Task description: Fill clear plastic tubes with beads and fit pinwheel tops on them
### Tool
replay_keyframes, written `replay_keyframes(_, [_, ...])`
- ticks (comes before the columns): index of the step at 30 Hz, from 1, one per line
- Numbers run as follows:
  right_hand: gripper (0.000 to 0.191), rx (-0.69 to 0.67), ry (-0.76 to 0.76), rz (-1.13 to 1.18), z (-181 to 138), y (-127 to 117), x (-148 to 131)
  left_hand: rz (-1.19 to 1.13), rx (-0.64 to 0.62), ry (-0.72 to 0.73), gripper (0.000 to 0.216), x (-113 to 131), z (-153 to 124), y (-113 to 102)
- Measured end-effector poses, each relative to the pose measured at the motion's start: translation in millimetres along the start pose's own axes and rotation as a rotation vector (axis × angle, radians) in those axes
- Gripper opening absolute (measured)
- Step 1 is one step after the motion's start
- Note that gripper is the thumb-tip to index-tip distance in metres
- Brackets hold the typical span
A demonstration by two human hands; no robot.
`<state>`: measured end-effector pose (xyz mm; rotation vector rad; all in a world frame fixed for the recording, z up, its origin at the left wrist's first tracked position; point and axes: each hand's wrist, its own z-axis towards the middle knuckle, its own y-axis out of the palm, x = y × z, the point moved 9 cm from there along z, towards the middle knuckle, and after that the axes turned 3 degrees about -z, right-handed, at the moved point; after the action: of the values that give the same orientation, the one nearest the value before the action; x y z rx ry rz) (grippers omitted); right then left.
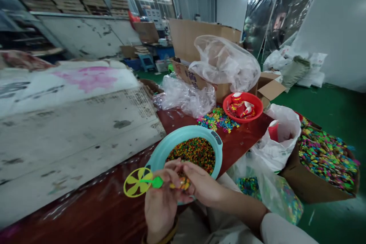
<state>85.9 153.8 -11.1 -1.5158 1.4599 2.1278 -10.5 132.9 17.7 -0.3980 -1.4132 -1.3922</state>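
Observation:
My left hand (pixel 160 202) is closed around the stem of a small toy pinwheel (pixel 137 182), whose yellow-green wheel sticks out to the left on a green hub. My right hand (pixel 200 183) pinches the other end of the toy, where a clear tube holds coloured beads (pixel 183 183). Both hands meet just in front of a teal basin (pixel 213 139) filled with small multicoloured beads (pixel 194 151), on a dark red table (pixel 100 209).
Loose coloured plastic bits (pixel 217 120) lie beyond the basin beside a red bowl (pixel 243 107) of red-white pieces. Clear plastic bags (pixel 185 97) and cardboard boxes (pixel 197 40) stand behind. A box of bright toys (pixel 326 158) sits at the right. Printed boards (pixel 71 122) cover the table's left.

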Motion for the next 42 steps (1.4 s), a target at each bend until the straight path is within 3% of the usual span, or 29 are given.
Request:
replay_keyframes(3, [0.066, 0.09, -0.145, -0.178, -10.4, 1.2, -12.2, 0.028, 0.039, 0.167, 0.045, 11.7, 0.4, -1.5])
replay_keyframes(5, [0.064, 0.113, -0.158, -0.214, -14.8, 3.4, -13.8, 0.028, 0.022, 0.159, 0.046, 11.1, 0.3, -0.8])
replay_keyframes(7, [0.06, 0.06, -0.022, -0.109, -14.8, 9.0, -3.5, 0.016, -0.054, 0.08, 0.045, 6.1, -1.7, 3.6])
replay_keyframes(11, [0.055, -0.15, 0.444, 0.164, -21.8, 31.2, 24.8, 0.068, -0.251, -0.011, 0.046, 4.0, -12.4, 12.5])
replay_keyframes(13, [0.059, -0.168, 0.538, 0.217, -24.6, 34.5, 27.5, 0.172, -0.236, -0.027, 0.049, 3.6, -14.9, 4.0])
replay_keyframes(17, [0.067, 0.104, 0.345, 0.145, -18.4, 9.6, 21.5, 0.238, -0.055, -0.024, 0.045, 6.3, -17.9, -23.8])
replay_keyframes(21, [0.065, 0.298, 0.079, -0.07, -22.2, -12.5, 17.3, 0.178, -0.073, 0.029, 0.037, 12.7, -21.7, -13.2])
replay_keyframes(23, [0.063, 0.308, 0.021, -0.154, -24.5, -15.4, 19.0, 0.168, -0.055, 0.033, 0.033, 14.3, -21.0, -5.9])
replay_keyframes(28, [0.058, 0.294, -0.041, -0.33, -28.4, -13.9, 9.3, 0.173, 0.047, -0.05, 0.044, 15.4, -16.9, -8.1])
replay_keyframes(37, [0.056, 0.367, -0.224, -0.684, -34.2, -13.0, -16.9, 0.138, 0.07, -0.172, 0.054, 6.4, -6.6, -15.3])
replay_keyframes(42, [0.056, 0.381, -0.165, -0.566, -33.6, -12.5, -5.8, 0.143, 0.066, -0.085, 0.056, -1.5, -8.6, -23.1])
